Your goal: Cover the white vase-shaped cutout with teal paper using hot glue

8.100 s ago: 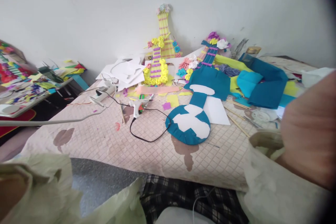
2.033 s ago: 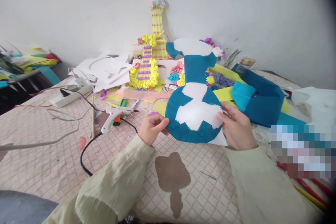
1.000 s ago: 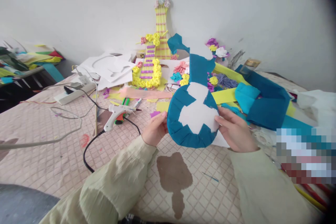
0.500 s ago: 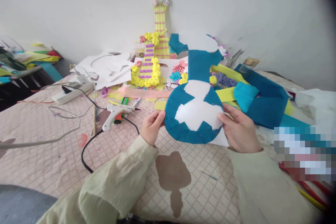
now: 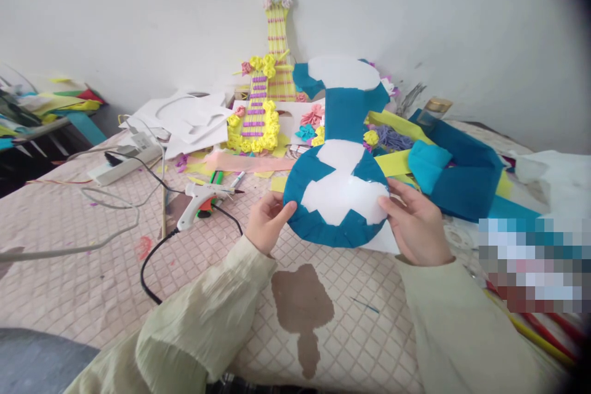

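Observation:
Between my two hands I hold up a white cardboard cutout [image 5: 339,197] with a round lower part, a neck and a wider top. Teal paper is folded over its edges and wraps its neck. My left hand [image 5: 268,221] pinches the left rim of the round part, thumb on the near face. My right hand [image 5: 418,220] grips the right rim, thumb also on the near face; its other fingers are partly behind. The cutout is tilted up above the table, apart from the glue gun [image 5: 198,200], which rests to the left.
Behind stand yellow guitar-shaped crafts [image 5: 258,104] with paper flowers. White cardboard scraps [image 5: 189,120] and a power strip [image 5: 124,163] lie at the left, cables trailing across the table. Teal paper [image 5: 468,181] is heaped at the right. A brown patch [image 5: 302,298] marks the tablecloth in front.
Both hands still hold the cutout, with little movement. My left thumb now lies further over the rim. The whole view has shifted slightly.

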A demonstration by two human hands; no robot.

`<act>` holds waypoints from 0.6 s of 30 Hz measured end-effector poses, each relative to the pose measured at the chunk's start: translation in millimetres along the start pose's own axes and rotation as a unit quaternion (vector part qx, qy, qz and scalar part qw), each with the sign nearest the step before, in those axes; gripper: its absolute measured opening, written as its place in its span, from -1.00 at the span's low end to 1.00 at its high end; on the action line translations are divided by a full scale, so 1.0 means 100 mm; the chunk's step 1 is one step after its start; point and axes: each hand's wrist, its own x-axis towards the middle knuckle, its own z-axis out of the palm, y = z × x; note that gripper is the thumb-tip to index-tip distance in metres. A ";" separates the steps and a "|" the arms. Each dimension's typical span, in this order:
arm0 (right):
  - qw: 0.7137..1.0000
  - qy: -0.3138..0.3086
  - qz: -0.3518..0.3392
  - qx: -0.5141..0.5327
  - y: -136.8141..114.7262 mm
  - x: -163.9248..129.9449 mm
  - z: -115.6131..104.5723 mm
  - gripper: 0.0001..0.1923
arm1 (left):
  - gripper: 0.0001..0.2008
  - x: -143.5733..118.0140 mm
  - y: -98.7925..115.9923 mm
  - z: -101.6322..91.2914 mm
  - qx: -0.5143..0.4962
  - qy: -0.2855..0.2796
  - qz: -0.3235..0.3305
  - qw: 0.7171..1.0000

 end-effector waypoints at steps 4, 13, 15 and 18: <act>1.000 0.011 -0.003 0.005 0.00 0.00 0.01 -0.61 | -0.74 0.00 -0.01 0.00 0.008 -0.005 0.002 1.000; 0.998 0.023 0.040 0.040 -0.04 -0.01 0.05 -0.58 | -0.70 0.00 -0.03 -0.03 -0.053 -0.011 -0.036 0.998; 0.998 0.023 0.040 0.036 -0.04 -0.01 0.04 -0.60 | -0.69 0.00 -0.01 -0.02 -0.038 -0.005 -0.034 0.999; 0.999 0.023 0.035 0.027 -0.04 -0.02 0.04 -0.61 | -0.69 0.00 0.02 0.00 -0.008 -0.005 -0.019 1.000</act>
